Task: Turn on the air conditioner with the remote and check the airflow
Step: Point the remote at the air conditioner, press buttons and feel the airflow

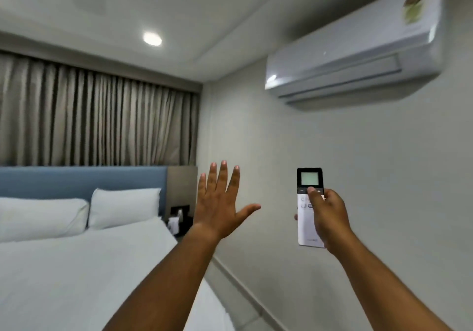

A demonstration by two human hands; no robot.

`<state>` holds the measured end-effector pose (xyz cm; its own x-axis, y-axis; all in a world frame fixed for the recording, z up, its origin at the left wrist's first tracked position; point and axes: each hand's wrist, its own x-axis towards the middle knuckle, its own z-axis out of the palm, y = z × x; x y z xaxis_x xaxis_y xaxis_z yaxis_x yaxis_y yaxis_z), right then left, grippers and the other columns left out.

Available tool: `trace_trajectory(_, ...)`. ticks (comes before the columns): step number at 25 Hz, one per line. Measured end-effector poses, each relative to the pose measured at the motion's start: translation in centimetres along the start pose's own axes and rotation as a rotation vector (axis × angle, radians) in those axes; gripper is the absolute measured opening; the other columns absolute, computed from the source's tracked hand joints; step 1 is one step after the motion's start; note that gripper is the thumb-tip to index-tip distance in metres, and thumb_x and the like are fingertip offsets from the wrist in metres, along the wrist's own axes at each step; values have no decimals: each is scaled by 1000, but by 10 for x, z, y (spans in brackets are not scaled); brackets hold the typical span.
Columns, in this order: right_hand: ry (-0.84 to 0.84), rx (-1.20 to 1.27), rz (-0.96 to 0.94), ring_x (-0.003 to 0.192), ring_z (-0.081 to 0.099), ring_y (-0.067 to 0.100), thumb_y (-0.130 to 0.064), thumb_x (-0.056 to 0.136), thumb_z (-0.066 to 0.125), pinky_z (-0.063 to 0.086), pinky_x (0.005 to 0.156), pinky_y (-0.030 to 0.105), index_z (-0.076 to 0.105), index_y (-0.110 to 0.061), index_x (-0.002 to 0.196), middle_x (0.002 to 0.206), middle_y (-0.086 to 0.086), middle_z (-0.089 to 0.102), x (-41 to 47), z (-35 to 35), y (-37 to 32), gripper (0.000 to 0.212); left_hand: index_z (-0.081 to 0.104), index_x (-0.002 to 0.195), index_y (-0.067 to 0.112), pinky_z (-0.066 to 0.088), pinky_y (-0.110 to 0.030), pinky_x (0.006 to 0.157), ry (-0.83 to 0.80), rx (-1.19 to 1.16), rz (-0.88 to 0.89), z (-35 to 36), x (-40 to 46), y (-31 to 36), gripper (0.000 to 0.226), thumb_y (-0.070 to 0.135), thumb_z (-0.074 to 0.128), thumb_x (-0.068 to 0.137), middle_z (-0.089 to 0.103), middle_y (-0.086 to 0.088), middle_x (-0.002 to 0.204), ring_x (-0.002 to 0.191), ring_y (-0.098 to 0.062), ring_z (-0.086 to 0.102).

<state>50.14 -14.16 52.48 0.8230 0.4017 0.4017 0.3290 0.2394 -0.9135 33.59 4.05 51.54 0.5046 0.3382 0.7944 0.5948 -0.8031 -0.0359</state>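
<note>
A white air conditioner hangs high on the wall at the upper right; its long louvre looks closed. My right hand holds a slim white remote upright, well below the unit, and its thumb rests on the buttons just under the small grey screen. My left hand is raised to the left of the remote, palm toward the wall, fingers spread and holding nothing. It is far below the unit's outlet.
A bed with white sheets and two white pillows fills the lower left, with a blue headboard behind. Beige curtains cover the far wall. A dark bedside table stands in the corner. A ceiling light is on.
</note>
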Motion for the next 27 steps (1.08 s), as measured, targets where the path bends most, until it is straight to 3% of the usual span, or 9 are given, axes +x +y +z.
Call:
trace_trajectory(8,37,80,-166,54,73,25,-37,99,55,54,50,30,57,-13,105,87,16,74,26,-33,-86,24,-24,149,24,-11,-50,121,167,-34,80,-41,80,43,104,91,0,73,-23,-9,161,147,-30,-26)
trace_trajectory(12,35,111,-195,62,76,33,-36,100,54,58,55,36,56,-12,106,88,16,75,31,-41,-107,24,-22,149,24,-9,-48,121,218,-87,83,-54,97,61,105,91,2,73,-20,-8,161,148,-29,-23)
trace_trajectory(15,23,170,-211,67,76,39,-35,102,51,60,62,49,53,-15,104,91,18,73,34,-51,-122,20,-23,149,25,-10,-48,121,242,-119,102,-60,106,73,104,91,1,72,-20,-7,161,147,-28,-24)
trace_trajectory(20,-6,174,-217,56,73,36,-34,103,51,59,49,39,52,-13,108,86,21,71,35,-73,-133,22,-21,149,25,-8,-49,121,272,-138,138,-68,113,89,104,91,2,72,-19,-7,161,148,-29,-22)
trace_trajectory(27,26,171,-217,50,69,35,-17,94,53,59,50,42,51,-11,102,80,20,65,35,-90,-145,11,-27,146,26,-9,-48,122,306,-155,153,-83,121,106,102,91,-2,70,-20,-7,161,148,-28,-23)
